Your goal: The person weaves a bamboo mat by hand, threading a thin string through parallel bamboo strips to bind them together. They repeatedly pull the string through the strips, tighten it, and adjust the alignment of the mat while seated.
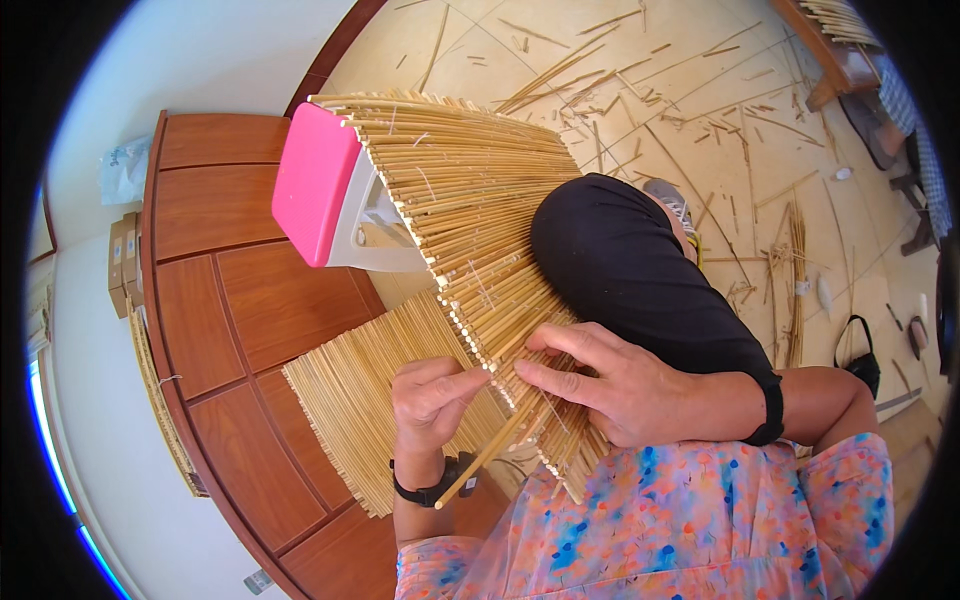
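A mat of thin tan reeds, bound side by side with fine pale thread, drapes across my lap and over a raised knee. My left hand is closed in a pinch at the mat's left edge, against the cut reed ends; whatever sits between its fingertips is too small to make out. Thumb and forefinger of my right hand grip the reeds just right of that edge. Below the hands, one loose-ended reed juts out past the edge toward the lower left.
A pink-topped white stool props the mat's far end. Another reed mat lies against the brown wooden panelled furniture at left. Reed scraps and a reed bundle litter the tiled floor. Another person's foot shows at far right.
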A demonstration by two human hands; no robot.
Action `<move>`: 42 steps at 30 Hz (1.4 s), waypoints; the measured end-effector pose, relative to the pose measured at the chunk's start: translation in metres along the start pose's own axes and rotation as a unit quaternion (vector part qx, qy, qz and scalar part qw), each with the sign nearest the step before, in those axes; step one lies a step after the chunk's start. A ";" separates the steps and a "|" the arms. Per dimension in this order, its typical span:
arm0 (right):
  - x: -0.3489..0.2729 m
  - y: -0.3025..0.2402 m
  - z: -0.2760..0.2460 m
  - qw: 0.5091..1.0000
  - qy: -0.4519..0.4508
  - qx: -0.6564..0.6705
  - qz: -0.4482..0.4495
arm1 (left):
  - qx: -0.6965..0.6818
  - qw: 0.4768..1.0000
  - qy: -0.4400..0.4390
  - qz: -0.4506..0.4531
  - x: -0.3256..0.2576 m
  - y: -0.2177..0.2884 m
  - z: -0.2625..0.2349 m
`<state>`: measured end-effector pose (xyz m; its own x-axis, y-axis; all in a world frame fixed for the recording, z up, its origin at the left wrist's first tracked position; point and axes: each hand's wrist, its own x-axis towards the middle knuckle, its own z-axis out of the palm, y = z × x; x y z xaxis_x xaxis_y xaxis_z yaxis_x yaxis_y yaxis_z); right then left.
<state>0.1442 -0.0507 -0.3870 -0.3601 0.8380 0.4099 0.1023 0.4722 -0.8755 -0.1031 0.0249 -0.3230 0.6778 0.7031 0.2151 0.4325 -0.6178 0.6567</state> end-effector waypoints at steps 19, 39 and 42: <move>0.002 -0.003 -0.003 1.000 0.001 -0.006 -0.011 | -0.015 0.999 -0.021 0.024 0.010 0.001 -0.002; 0.005 -0.006 -0.009 0.999 -0.031 -0.029 -0.016 | -0.086 0.952 0.061 -0.288 0.012 0.052 0.010; 0.005 -0.007 -0.009 0.999 -0.026 -0.030 -0.017 | -0.063 0.960 0.048 -0.268 0.015 0.059 0.011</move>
<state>0.1501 -0.0475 -0.3768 -0.4113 0.8064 0.4248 0.1431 0.5175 -0.8437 -0.0609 -0.0049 -0.2892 0.3174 0.9411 -0.1165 0.6247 -0.1151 0.7723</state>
